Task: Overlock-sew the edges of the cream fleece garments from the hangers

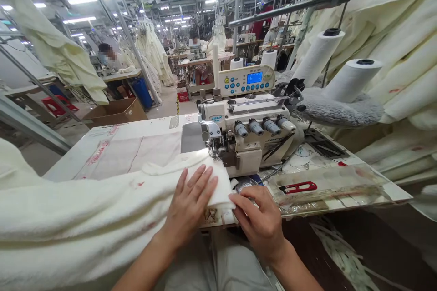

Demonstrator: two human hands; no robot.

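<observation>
A cream, fleecy fabric piece [112, 209] spreads across the left of the table, its far end under the presser foot of a white overlock sewing machine [251, 141]. My left hand [191, 200] lies flat on the fabric with fingers stretched out, just in front of the needle area. At the fabric's right corner, my right hand [259, 218] pinches the edge between thumb and fingertips. The needle itself is too small to make out. A control panel [246, 80] with a lit blue screen stands on top of the machine.
A red-handled cutter [300, 187] lies right of the machine on the white table [102, 141]. Thread cones [355, 82] rise behind it. Cream fabric [403, 77] hangs at the right. A cardboard box [116, 111] sits beyond the table. Another person [111, 57] works in the left background.
</observation>
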